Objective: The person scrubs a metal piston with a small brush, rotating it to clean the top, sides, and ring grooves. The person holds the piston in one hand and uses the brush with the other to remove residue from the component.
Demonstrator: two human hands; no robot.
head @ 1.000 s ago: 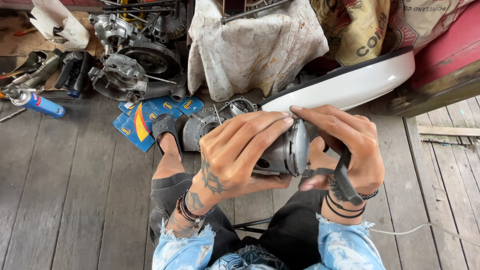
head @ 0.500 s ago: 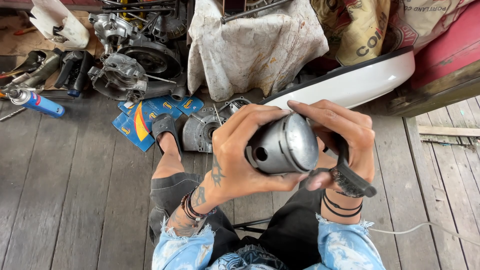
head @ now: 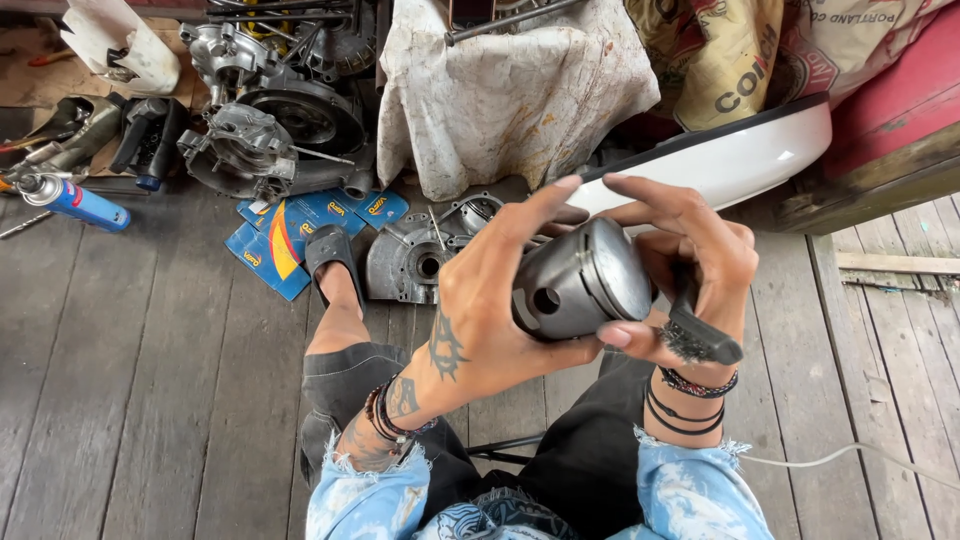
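Note:
A grey metal piston (head: 578, 282) with a round pin hole in its side is held up over my lap, crown turned to the right. My left hand (head: 490, 300) cups it from the left and underneath, fingers stretched over its top. My right hand (head: 680, 265) steadies the crown with thumb and fingertips and also grips a small black wire brush (head: 698, 335), whose bristled head sticks out below the palm.
A grey engine cover (head: 405, 262) lies on the wooden floor by my sandalled foot (head: 332, 262), beside blue packets (head: 285, 230). Engine casings (head: 265, 120) sit at the back left with a blue spray can (head: 75, 203). A white curved panel (head: 720, 160) and stained cloth (head: 500, 90) lie behind.
The piston has been tilted and turned in my hands, so its pin hole now faces me and its crown points up and right. My left fingers have spread over its top.

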